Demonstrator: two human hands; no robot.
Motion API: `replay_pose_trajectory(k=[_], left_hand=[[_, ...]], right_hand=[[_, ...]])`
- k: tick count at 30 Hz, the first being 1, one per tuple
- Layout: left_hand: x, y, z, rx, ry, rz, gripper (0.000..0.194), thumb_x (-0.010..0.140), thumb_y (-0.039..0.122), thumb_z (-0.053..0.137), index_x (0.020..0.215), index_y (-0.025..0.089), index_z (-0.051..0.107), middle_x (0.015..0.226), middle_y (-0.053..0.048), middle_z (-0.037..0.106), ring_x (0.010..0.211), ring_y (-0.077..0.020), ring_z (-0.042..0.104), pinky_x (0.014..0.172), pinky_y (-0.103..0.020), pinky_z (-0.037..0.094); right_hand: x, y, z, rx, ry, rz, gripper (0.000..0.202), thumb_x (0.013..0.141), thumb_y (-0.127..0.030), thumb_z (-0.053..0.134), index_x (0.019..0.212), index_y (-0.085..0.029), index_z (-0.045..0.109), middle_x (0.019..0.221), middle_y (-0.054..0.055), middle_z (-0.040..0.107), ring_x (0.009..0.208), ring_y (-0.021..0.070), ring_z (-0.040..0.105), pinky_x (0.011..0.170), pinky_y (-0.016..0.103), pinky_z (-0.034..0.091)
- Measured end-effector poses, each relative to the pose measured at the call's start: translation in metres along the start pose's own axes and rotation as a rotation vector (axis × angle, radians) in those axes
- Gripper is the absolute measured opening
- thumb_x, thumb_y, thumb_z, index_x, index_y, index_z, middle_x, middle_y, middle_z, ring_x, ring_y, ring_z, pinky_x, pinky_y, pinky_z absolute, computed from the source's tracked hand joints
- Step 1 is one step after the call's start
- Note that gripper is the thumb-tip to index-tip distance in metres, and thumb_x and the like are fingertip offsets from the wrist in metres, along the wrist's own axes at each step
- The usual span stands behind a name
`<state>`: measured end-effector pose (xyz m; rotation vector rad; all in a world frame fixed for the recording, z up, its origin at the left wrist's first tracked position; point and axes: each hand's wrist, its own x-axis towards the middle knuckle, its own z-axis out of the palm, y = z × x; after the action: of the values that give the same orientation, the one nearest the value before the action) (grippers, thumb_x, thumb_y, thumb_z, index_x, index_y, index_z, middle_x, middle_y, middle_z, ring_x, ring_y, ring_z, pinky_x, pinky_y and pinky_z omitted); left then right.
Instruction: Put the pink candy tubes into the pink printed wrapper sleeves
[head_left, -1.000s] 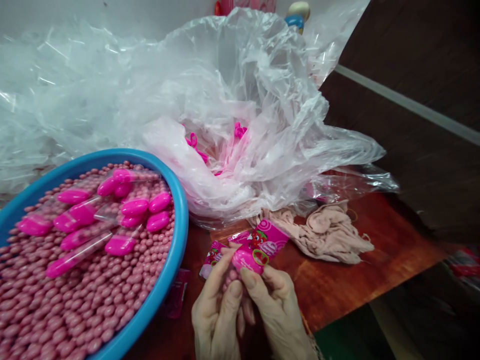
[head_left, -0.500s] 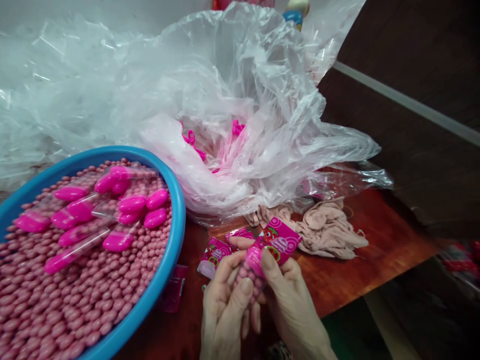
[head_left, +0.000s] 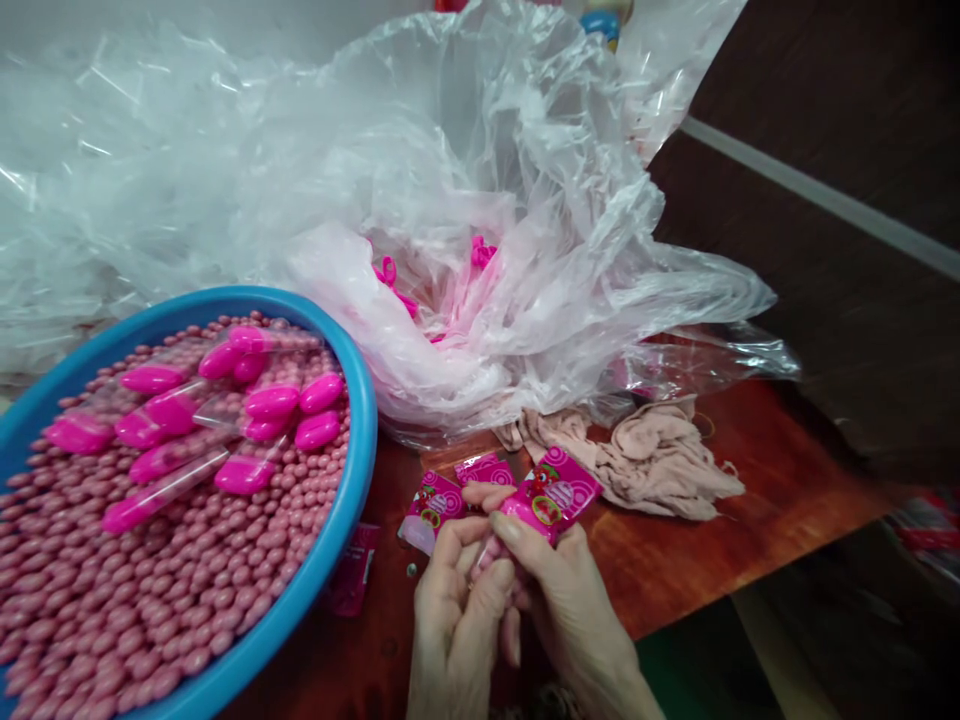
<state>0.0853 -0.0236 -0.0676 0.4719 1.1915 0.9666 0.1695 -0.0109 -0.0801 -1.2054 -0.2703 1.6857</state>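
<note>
Both hands are closed around a small clear packet of pink candy balls with a printed magenta label (head_left: 559, 492) at its top. My left hand (head_left: 466, 610) grips its lower, ball-filled part between thumb and fingers. My right hand (head_left: 566, 590) pinches it just below the label, thumb on the near side. Much of the packet's lower part is hidden by the fingers. Just beyond my left hand, a similar magenta label (head_left: 431, 507) lies on the brown-red table (head_left: 720, 560), with another label (head_left: 484, 468) beside it.
At left stands a blue basin (head_left: 362, 430) full of pink balls (head_left: 150, 600), with clear tubes holding bright pink pieces (head_left: 247, 474) on top. Crumpled plastic bags (head_left: 540, 330) with pink items inside fill the back. A beige cloth (head_left: 667, 455) and a magenta packet (head_left: 352, 570) lie nearby.
My right thumb has shifted left and up across the packet, and the fingers now cover more of the balls. The whole view has moved slightly.
</note>
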Motion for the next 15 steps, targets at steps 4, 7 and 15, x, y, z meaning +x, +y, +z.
replay_pose_trajectory(k=[4, 7, 15], left_hand=[[-0.003, 0.003, 0.000, 0.139, -0.011, 0.057, 0.024, 0.076, 0.036, 0.068, 0.089, 0.016, 0.065, 0.055, 0.001, 0.059, 0.038, -0.0059, 0.041, 0.037, -0.016, 0.030], [-0.010, 0.006, 0.002, 0.297, 0.168, 0.192, 0.020, 0.072, 0.031, 0.072, 0.088, 0.019, 0.069, 0.056, 0.000, 0.061, 0.047, -0.0122, 0.052, 0.045, -0.020, 0.040], [-0.006, 0.005, 0.005, 0.141, 0.219, 0.239, 0.021, 0.072, 0.035, 0.072, 0.088, 0.024, 0.067, 0.082, -0.002, 0.069, 0.066, -0.0136, 0.061, 0.068, -0.022, 0.050]], right_hand=[[0.001, -0.015, 0.001, 0.046, -0.020, -0.035, 0.021, 0.071, -0.033, 0.074, 0.082, -0.015, 0.072, 0.068, 0.003, 0.068, 0.049, 0.0096, 0.059, 0.042, 0.016, 0.046], [-0.001, -0.016, 0.007, 0.048, -0.038, -0.009, 0.025, 0.076, -0.039, 0.070, 0.082, -0.015, 0.074, 0.057, 0.001, 0.065, 0.046, 0.0101, 0.059, 0.045, 0.018, 0.047], [-0.003, 0.005, 0.022, 0.129, -0.031, 0.084, 0.024, 0.069, -0.036, 0.077, 0.081, -0.016, 0.076, 0.069, 0.002, 0.070, 0.061, 0.0102, 0.062, 0.057, 0.016, 0.049]])
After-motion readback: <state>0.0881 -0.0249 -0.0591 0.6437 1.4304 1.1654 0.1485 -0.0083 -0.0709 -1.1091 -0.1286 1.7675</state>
